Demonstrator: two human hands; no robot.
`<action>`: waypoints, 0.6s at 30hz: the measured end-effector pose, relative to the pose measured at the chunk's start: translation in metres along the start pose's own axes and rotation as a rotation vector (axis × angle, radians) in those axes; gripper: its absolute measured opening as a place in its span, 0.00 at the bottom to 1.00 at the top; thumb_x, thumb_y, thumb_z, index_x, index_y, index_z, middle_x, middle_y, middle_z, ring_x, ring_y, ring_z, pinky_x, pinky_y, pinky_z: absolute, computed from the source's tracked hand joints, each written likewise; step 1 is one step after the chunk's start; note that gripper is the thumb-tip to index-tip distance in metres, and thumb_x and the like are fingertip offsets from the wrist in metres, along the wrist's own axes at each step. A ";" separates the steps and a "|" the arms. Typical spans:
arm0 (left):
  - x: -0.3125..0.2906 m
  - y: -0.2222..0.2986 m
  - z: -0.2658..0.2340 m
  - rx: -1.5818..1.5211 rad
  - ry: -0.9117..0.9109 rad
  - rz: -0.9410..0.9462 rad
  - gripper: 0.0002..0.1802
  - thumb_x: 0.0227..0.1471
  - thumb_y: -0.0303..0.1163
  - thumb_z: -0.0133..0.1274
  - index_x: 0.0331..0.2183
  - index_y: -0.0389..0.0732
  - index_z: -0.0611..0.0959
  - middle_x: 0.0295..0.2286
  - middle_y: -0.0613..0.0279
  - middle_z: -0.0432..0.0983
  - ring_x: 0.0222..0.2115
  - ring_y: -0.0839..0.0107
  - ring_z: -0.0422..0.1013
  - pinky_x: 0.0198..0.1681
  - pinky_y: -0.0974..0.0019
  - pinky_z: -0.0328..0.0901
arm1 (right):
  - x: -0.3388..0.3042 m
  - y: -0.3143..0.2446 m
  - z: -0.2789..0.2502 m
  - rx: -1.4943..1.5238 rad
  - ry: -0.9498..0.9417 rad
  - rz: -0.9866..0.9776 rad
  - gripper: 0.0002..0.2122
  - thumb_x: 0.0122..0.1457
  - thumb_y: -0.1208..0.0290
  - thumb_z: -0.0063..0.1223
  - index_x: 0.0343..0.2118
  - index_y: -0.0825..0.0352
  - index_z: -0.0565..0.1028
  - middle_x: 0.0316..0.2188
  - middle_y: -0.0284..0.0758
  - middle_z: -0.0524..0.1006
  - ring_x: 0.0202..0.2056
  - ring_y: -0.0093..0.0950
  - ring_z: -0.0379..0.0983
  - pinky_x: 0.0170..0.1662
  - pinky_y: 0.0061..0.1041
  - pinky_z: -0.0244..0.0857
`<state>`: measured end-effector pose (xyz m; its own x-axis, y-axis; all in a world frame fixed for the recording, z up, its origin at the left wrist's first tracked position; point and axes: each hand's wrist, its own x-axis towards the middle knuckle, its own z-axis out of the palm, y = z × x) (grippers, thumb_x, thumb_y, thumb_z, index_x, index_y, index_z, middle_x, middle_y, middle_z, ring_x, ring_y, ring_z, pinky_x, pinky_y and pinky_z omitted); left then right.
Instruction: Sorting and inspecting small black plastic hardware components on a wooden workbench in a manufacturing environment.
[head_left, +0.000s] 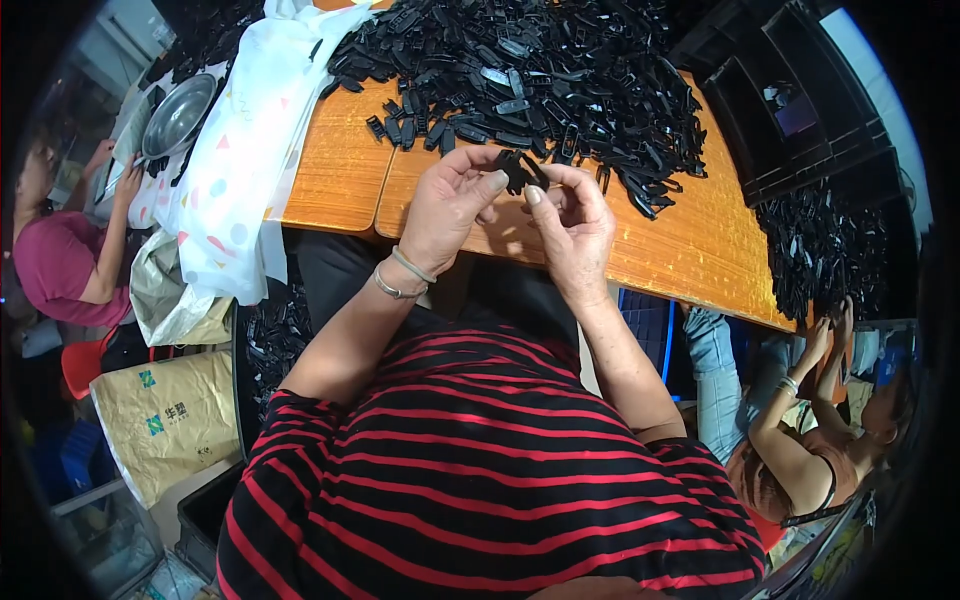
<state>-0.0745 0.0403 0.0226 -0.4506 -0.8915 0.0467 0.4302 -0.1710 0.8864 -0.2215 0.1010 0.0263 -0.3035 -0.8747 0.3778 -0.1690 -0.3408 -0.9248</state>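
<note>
Left hand [445, 208], right hand [580, 232]; black plastic [516, 174] between.

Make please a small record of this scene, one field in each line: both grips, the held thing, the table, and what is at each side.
Left grip: thumb and fingers pinching black plastic work
Right grip: closed on its right part
Held thing: small black plastic work; one piece or two, cannot tell
Table: orange-brown wood; large heap of black pieces beyond the grips
Left side: patterned white sheet, metal bowl, person in maroon top
Right side: black crates, another person
</note>
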 end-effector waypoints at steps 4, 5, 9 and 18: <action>0.000 0.000 0.000 0.056 -0.042 0.059 0.14 0.54 0.26 0.56 0.44 0.34 0.76 0.31 0.67 0.76 0.23 0.87 0.66 0.25 0.82 0.62 | 0.000 -0.002 -0.002 -0.086 -0.041 -0.007 0.11 0.57 0.82 0.56 0.43 0.70 0.73 0.28 0.25 0.71 0.28 0.12 0.69 0.34 0.11 0.64; 0.001 0.001 -0.001 0.070 -0.062 0.072 0.14 0.54 0.26 0.56 0.44 0.34 0.76 0.32 0.67 0.77 0.23 0.87 0.66 0.25 0.82 0.62 | 0.000 -0.001 -0.002 -0.118 -0.043 -0.020 0.11 0.56 0.82 0.56 0.43 0.70 0.74 0.28 0.25 0.70 0.28 0.12 0.68 0.34 0.10 0.64; 0.001 0.000 -0.005 0.077 -0.071 0.087 0.15 0.54 0.26 0.56 0.44 0.34 0.77 0.32 0.67 0.77 0.22 0.87 0.66 0.26 0.82 0.63 | 0.001 -0.001 -0.002 -0.131 -0.063 -0.044 0.11 0.55 0.83 0.57 0.42 0.70 0.74 0.30 0.25 0.68 0.28 0.11 0.66 0.33 0.10 0.63; -0.013 -0.009 0.004 0.232 -0.003 0.174 0.16 0.56 0.27 0.55 0.46 0.33 0.77 0.30 0.69 0.77 0.22 0.88 0.67 0.24 0.83 0.62 | -0.007 0.006 0.006 -0.427 -0.026 -0.337 0.14 0.47 0.83 0.63 0.38 0.69 0.75 0.30 0.33 0.71 0.24 0.19 0.68 0.23 0.16 0.64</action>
<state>-0.0758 0.0554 0.0154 -0.3884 -0.8977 0.2081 0.3109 0.0849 0.9466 -0.2150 0.1026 0.0181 -0.1447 -0.7513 0.6438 -0.6208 -0.4378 -0.6504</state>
